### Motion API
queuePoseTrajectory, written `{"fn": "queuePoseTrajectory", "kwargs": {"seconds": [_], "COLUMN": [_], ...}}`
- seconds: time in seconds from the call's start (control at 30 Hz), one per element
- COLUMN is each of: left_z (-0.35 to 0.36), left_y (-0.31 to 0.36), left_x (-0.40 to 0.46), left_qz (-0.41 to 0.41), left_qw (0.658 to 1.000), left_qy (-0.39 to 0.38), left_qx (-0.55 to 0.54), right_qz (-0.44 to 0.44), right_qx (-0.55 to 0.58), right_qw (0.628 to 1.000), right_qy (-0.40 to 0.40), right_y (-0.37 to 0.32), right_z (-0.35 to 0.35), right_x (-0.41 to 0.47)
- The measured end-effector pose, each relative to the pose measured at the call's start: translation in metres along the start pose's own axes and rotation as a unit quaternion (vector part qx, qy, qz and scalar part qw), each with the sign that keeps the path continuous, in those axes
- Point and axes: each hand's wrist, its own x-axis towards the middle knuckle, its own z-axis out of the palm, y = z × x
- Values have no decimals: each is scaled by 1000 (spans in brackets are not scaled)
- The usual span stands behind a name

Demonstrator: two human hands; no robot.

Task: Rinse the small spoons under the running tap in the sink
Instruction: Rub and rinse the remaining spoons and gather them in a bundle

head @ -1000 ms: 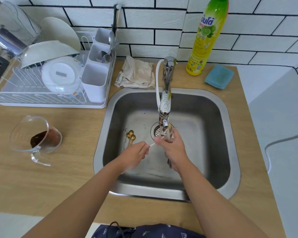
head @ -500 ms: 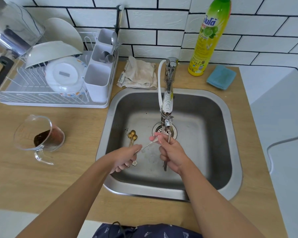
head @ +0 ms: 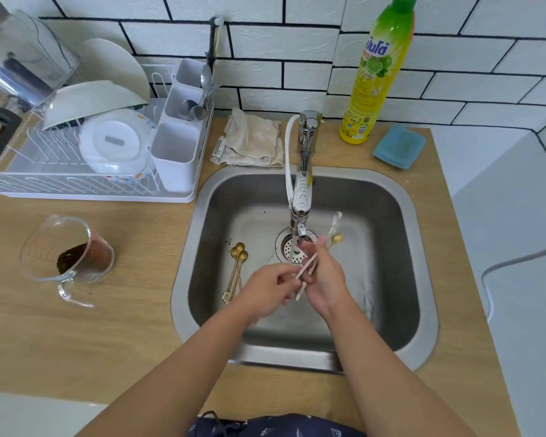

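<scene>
While the right hand (head: 323,279) grips a bundle of pale spoons (head: 309,269) under the tap (head: 301,200) and the left hand (head: 267,290) pinches one handle, two gold spoons (head: 237,269) lie just left of the left hand, handles pointing toward the person.

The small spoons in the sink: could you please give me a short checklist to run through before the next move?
1. Water running from the chrome tap: ok, a stream falls by the drain.
2. Right hand grips the pale slim spoons: ok.
3. Left hand steadies the handles: ok, fingers meet them.
4. Held spoons under the stream: ok, beside the spout.
5. Two gold long-handled spoons rinsed: not ok, lying on the steel sink floor.
6. Held spoons clean: cannot tell.
</scene>
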Motion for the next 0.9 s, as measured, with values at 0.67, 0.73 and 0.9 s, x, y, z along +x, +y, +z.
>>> {"fn": "queuePoseTrajectory", "kwargs": {"seconds": [0.67,0.73,0.9], "left_z": [-49,-45,-46], "left_y": [-66,-66,-61], "left_x": [53,51,47], "left_qz": [-117,-124,-138], "left_qw": [842,832,854], "left_qy": [115,117,128], "left_qx": [515,529,484], "right_qz": [1,2,2], "right_qx": [8,-5,32], "right_qw": [1000,1000,999], "right_qy": [27,22,27], "right_y": [-25,-26,-29], "right_z": [-18,-19,-24], "right_x": [-3,-4,0]}}
